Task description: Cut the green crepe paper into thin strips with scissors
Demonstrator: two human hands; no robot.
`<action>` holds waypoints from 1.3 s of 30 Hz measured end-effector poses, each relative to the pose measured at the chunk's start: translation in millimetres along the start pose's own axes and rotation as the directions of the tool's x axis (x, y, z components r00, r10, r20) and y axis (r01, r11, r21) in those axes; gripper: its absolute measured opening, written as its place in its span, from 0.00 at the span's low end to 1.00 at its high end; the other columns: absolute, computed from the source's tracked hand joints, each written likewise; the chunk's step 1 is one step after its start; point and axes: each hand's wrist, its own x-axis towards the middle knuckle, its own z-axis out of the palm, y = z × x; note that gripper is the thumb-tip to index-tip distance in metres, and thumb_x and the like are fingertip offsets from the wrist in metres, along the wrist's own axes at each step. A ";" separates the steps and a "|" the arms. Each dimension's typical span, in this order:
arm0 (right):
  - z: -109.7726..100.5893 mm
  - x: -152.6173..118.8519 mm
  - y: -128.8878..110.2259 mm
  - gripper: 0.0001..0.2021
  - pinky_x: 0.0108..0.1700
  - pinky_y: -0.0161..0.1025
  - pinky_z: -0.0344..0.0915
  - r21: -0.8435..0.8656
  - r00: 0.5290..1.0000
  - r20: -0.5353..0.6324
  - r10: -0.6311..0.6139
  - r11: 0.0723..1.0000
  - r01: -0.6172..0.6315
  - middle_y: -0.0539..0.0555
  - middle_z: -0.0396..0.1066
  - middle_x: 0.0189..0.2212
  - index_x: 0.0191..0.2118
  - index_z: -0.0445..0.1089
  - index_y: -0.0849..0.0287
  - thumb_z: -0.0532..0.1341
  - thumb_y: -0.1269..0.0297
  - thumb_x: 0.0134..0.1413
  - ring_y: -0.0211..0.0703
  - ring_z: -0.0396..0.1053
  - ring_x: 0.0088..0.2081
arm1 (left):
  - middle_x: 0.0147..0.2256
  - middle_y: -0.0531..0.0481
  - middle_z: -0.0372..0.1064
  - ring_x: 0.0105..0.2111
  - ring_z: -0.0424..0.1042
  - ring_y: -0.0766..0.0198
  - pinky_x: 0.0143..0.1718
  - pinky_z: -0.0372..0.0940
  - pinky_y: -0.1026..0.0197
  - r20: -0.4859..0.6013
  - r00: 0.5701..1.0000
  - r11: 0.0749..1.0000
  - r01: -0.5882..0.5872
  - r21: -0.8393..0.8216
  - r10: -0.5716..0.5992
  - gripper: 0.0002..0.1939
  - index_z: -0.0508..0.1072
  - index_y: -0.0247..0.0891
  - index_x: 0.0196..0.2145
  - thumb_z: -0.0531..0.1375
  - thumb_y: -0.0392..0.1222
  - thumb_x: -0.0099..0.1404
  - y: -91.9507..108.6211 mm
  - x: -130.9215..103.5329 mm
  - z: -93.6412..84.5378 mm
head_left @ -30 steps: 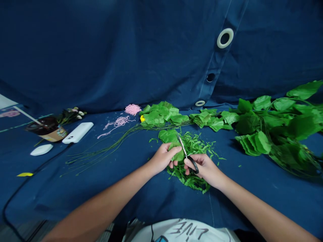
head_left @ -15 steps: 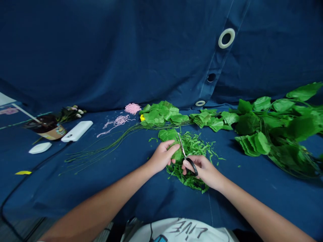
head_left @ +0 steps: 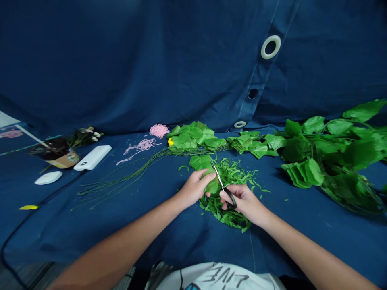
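Observation:
Between the thumb and fingers of my left hand (head_left: 194,186) is a green artificial leaf (head_left: 213,185). My right hand (head_left: 242,200) grips black-handled scissors (head_left: 218,174), their blades pointing up and left along the leaf's right edge. The blades look nearly closed. Below both hands lies a heap of narrow green clippings (head_left: 232,215), partly covered by the hands. Another round green leaf (head_left: 200,162) rests just beyond my left fingers.
A leaf pile (head_left: 193,135) and thin green stems (head_left: 145,163) lie behind the hands. Leafy vines (head_left: 338,149) spread at the right. Leftward are pink strands (head_left: 159,130), a white device (head_left: 92,157) with a black cable (head_left: 45,197), and a cup with a straw (head_left: 62,156).
The scissor blades have come closer together along the leaf's edge. My left hand stays almost in place, still pinching the leaf.

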 end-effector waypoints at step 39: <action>2.0 -1.7 -0.5 0.22 0.19 0.31 0.48 0.016 0.998 0.042 -0.042 0.999 0.041 0.53 0.75 0.25 0.32 0.73 0.62 0.60 0.45 0.61 0.31 0.54 0.17 | 0.19 0.57 0.62 0.14 0.58 0.73 0.13 0.54 0.70 -0.005 0.999 0.998 -0.045 -0.044 0.045 0.15 0.72 0.34 0.31 0.59 0.50 0.65 7.3 -2.1 0.6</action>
